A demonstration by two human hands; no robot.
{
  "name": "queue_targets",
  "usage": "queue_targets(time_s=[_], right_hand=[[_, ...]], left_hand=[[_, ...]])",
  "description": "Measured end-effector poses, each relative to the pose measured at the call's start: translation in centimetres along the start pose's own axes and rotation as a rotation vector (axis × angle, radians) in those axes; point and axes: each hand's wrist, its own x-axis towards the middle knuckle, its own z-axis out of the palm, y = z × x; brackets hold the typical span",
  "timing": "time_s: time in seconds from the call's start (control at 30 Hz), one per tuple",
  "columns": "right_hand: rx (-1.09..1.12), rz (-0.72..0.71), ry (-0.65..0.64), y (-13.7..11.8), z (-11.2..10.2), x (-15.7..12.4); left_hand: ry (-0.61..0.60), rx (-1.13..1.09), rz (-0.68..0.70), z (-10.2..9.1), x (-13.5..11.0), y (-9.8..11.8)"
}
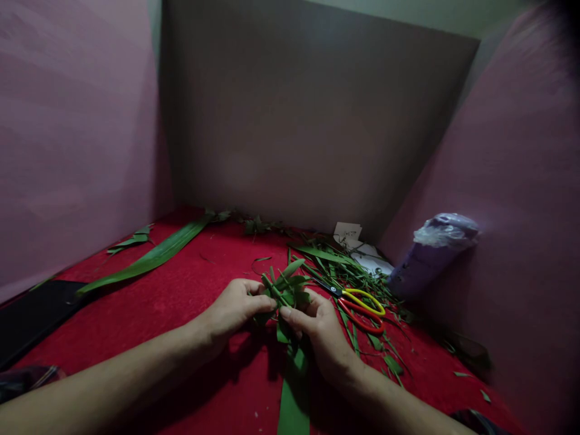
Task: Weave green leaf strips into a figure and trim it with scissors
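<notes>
Between my two hands is a small bundle of folded green leaves (287, 284), with short stems and leaf tips sticking up from it. My left hand (242, 305) pinches the bundle's left side between thumb and fingers. On the right side, my right hand (317, 323) grips it with the thumb pressed on the front. A broad green leaf strip (294, 386) hangs below the bundle toward the near edge of the view. Just right of my right hand lie scissors (362, 309) with one yellow and one red handle loop. The fingertips behind the bundle are hidden.
A red cloth (181, 302) covers the surface. One long leaf (158, 257) lies at left, near a black flat object (40, 314). Leaf scraps (335, 266) pile up at right around white paper (371, 261). A purple plastic-wrapped roll (430, 254) leans against the pink right wall.
</notes>
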Motion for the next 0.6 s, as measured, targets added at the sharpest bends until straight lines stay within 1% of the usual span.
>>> queue_targets(time_s=[0.1, 0.27, 0.4, 0.5, 0.6], right_hand=[[-0.016, 0.009, 0.024, 0.13, -0.08, 0.09], [0.002, 0.039, 0.002, 0.42, -0.18, 0.23], [0.008, 0.037, 0.018, 0.50, -0.23, 0.37], [0.007, 0.043, 0.044, 0.47, -0.28, 0.46], [0.007, 0.035, 0.066, 0.39, -0.27, 0.44]], left_hand=[[-0.006, -0.024, -0.010, 0.02, 0.02, -0.05], [0.013, -0.007, -0.029, -0.04, 0.10, -0.29], [0.000, -0.037, -0.041, 0.02, 0.02, -0.22], [-0.025, -0.037, -0.008, -0.01, 0.05, -0.24], [-0.007, -0.039, 0.030, -0.15, 0.17, -0.40]])
